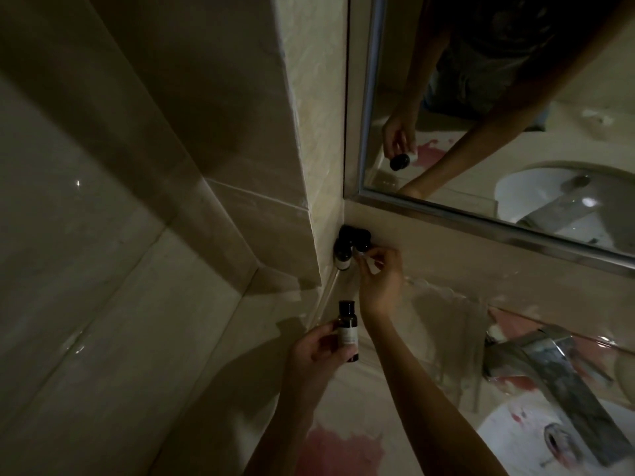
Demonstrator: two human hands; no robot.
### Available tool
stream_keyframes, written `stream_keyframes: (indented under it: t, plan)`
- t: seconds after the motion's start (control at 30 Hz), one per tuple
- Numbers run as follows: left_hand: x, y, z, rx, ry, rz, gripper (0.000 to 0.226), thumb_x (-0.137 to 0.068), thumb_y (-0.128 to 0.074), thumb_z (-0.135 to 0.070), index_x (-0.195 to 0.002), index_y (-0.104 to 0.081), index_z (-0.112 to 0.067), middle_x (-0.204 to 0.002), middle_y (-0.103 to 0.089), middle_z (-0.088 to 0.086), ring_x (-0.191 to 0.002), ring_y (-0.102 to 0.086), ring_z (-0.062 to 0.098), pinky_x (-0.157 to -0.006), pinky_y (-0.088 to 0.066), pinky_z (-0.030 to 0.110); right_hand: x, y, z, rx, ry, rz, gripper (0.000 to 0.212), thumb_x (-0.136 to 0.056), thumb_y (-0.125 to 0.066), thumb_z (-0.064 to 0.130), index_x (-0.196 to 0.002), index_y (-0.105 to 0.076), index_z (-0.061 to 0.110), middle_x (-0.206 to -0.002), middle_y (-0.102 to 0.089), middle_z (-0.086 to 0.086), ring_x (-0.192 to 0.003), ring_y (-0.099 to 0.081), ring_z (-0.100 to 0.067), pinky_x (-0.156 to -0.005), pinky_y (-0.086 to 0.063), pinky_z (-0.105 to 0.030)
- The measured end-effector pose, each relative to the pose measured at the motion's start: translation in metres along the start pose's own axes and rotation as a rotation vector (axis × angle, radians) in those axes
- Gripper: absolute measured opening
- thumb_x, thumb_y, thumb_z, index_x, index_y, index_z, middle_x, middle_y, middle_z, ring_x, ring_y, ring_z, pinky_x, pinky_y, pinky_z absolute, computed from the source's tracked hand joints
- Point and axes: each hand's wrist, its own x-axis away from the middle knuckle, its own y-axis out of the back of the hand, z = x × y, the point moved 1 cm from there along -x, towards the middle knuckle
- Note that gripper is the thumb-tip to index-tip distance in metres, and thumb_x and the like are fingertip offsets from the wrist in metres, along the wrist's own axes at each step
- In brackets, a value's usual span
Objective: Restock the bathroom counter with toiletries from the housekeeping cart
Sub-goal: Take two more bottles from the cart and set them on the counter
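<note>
The right hand (379, 283) pinches a small dark toiletry bottle (361, 240) in the glass shelf's (446, 297) corner, touching a placed bottle (343, 257) just left of its fingers (372, 266), while the left hand (316, 352) grips a third bottle (347, 329) below them, apparently not yet placed.

Right hand (378, 283): fingertips (365, 261) motion-blurred, covering the lower half of the right corner bottle (363, 239), so grip unreadable. Held bottle (346, 317): label print too small, lower left side behind left hand (319, 348). Basin (508, 438) at 5 o'clock clipped by bottom and right edges. Mirror (481, 221) at 1 o'clock clipped top and right.
</note>
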Motion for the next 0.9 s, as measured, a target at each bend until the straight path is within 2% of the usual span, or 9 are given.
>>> stream_keyframes:
  t: [0.07, 0.13, 0.2, 0.3, 0.4, 0.5, 0.63, 0.73, 0.9]
  plan:
    - [0.000, 0.000, -0.001, 0.024, 0.005, -0.002, 0.036, -0.079, -0.070, 0.005, -0.107, -0.066, -0.018, -0.089, -0.074, -0.003, -0.077, -0.070, 0.004, -0.063, -0.051, 0.014, 0.001, 0.006, 0.001, -0.018, 0.009, 0.002, 0.014, -0.086, -0.072, 0.019, -0.094, -0.064, 0.011, -0.100, -0.059, 0.001, -0.087, -0.056, 0.001, -0.076, -0.047, -0.013]
    - [-0.002, 0.001, -0.001, 0.013, -0.017, -0.009, 0.037, -0.079, -0.071, 0.003, -0.108, -0.066, -0.019, -0.092, -0.074, -0.003, -0.080, -0.070, 0.004, -0.067, -0.052, 0.015, 0.006, 0.018, 0.003, -0.060, -0.010, 0.007, 0.014, -0.087, -0.071, 0.022, -0.099, -0.067, 0.016, -0.100, -0.061, 0.006, -0.091, -0.059, -0.003, -0.080, -0.049, -0.020]
    - [-0.003, 0.000, -0.001, -0.011, -0.050, -0.016, 0.037, -0.078, -0.072, 0.001, -0.108, -0.067, -0.019, -0.094, -0.074, -0.002, -0.083, -0.070, 0.006, -0.069, -0.052, 0.016, 0.017, 0.033, 0.010, -0.131, -0.127, 0.051, 0.014, -0.088, -0.069, 0.024, -0.101, -0.067, 0.022, -0.098, -0.066, 0.008, -0.091, -0.063, -0.005, -0.080, -0.050, -0.023]
    - [-0.005, -0.002, -0.001, -0.005, -0.077, -0.022, 0.036, -0.078, -0.072, 0.000, -0.107, -0.067, -0.020, -0.094, -0.074, -0.002, -0.082, -0.070, 0.008, -0.067, -0.051, 0.015, 0.040, 0.060, 0.028, -0.198, -0.275, 0.242, 0.012, -0.090, -0.065, 0.025, -0.101, -0.069, 0.022, -0.094, -0.070, 0.006, -0.086, -0.065, -0.002, -0.077, -0.051, -0.020]
    - [-0.006, -0.002, 0.000, 0.006, -0.101, 0.002, 0.033, -0.079, -0.069, 0.004, -0.108, -0.069, -0.014, -0.093, -0.075, 0.005, -0.084, -0.071, 0.015, -0.069, -0.051, 0.017, 0.063, 0.085, 0.046, -0.352, -0.403, 0.464, 0.019, -0.093, -0.059, 0.023, -0.105, -0.070, 0.012, -0.098, -0.073, -0.003, -0.090, -0.070, -0.014, -0.079, -0.056, -0.026]
    - [-0.008, -0.004, 0.003, 0.008, -0.096, 0.015, 0.031, -0.080, -0.070, 0.004, -0.107, -0.070, -0.012, -0.093, -0.075, 0.006, -0.086, -0.072, 0.017, -0.069, -0.052, 0.018, 0.074, 0.098, 0.059, -0.449, -0.482, 0.582, 0.020, -0.089, -0.063, 0.014, -0.106, -0.069, 0.005, -0.100, -0.072, -0.013, -0.090, -0.071, -0.021, -0.075, -0.057, -0.027]
    - [-0.007, -0.007, 0.004, -0.010, -0.123, -0.004, 0.031, -0.079, -0.071, 0.005, -0.100, -0.070, -0.017, -0.086, -0.076, 0.000, -0.081, -0.072, 0.012, -0.064, -0.052, 0.016, 0.074, 0.102, 0.064, -0.415, -0.481, 0.618, 0.019, -0.084, -0.071, 0.011, -0.102, -0.070, 0.005, -0.094, -0.072, -0.015, -0.079, -0.072, -0.020, -0.068, -0.055, -0.023]
    - [-0.008, -0.008, 0.006, -0.055, -0.141, -0.026, 0.035, -0.078, -0.071, 0.007, -0.098, -0.068, -0.021, -0.082, -0.073, -0.008, -0.076, -0.070, 0.002, -0.060, -0.050, 0.012, 0.070, 0.100, 0.061, -0.357, -0.494, 0.640, 0.017, -0.083, -0.073, 0.010, -0.098, -0.070, 0.005, -0.092, -0.073, -0.015, -0.075, -0.072, -0.020, -0.066, -0.055, -0.023]
    - [-0.012, -0.002, 0.012, -0.038, -0.168, -0.037, 0.036, -0.076, -0.075, 0.002, -0.107, -0.067, -0.016, -0.096, -0.073, 0.001, -0.085, -0.071, 0.010, -0.067, -0.052, 0.016, 0.063, 0.094, 0.053, -0.230, -0.442, 0.714, 0.017, -0.080, -0.076, 0.015, -0.096, -0.069, 0.013, -0.091, -0.074, -0.005, -0.079, -0.072, -0.022, -0.074, -0.059, -0.033]
